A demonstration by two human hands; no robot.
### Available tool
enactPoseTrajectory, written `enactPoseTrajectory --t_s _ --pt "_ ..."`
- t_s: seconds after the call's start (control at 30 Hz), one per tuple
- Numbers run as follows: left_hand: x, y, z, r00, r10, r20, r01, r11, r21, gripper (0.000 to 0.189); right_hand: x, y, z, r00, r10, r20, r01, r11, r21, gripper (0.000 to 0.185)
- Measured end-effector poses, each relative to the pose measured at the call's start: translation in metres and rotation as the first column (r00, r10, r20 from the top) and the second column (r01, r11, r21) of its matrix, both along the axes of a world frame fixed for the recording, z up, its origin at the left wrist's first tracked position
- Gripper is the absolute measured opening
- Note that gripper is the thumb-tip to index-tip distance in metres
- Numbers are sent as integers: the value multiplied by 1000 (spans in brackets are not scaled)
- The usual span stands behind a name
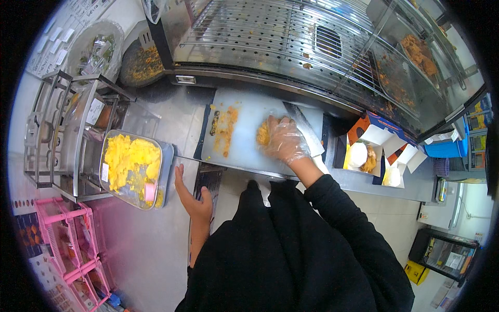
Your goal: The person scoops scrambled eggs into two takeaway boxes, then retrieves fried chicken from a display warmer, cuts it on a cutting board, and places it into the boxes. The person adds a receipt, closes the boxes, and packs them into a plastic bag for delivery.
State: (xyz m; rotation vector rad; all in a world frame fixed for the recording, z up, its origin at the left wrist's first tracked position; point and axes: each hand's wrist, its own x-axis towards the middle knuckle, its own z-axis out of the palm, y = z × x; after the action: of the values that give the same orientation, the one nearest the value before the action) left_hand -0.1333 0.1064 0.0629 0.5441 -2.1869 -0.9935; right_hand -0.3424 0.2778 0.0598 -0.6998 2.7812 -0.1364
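My right hand (286,138), in a clear plastic glove, has its fingers around a piece of golden fried food (263,134), probably breaded chicken. The piece rests on a white cutting board (249,113). Just right of the hand lies a wide-bladed knife (306,128), its white handle partly under my wrist. Crumbs and brown smears (226,126) mark the board's left part. My bare left hand (195,201) is held open with nothing in it, close to a clear tub of yellow scrambled egg (132,163). A pink handle or scoop (149,192) sits in the egg.
Behind the board stands a glass display warmer (265,43) with wire racks and fried pieces on a tray. Open paper boxes (366,152) holding rice and fried food stand to the right. A metal rack (84,136) and pink baskets (70,234) are at left.
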Motion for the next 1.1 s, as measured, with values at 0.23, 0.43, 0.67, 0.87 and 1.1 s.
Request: enactPoseTrajectory --t_s 0.23,0.43,0.67,0.87,1.1 --pt "7 14 1 999 26 36 -25 999 -36 73 -36 11 -28 993 12 -118 -32 986 -165 38" --pt "-8 73 30 994 -97 -51 95 995 -44 67 -26 85 -11 940 -32 339 296 569 -767 60" --pt "-98 273 77 683 -730 17 730 683 14 33 23 349 70 920 -45 388 368 431 -824 63" --pt "-181 499 29 386 -882 272 922 382 -68 45 3 523 31 805 -233 545 550 -49 -834 63" --pt "-213 569 -9 446 -736 510 853 521 7 57 -27 561 -20 877 -148 458 469 50 -882 57"
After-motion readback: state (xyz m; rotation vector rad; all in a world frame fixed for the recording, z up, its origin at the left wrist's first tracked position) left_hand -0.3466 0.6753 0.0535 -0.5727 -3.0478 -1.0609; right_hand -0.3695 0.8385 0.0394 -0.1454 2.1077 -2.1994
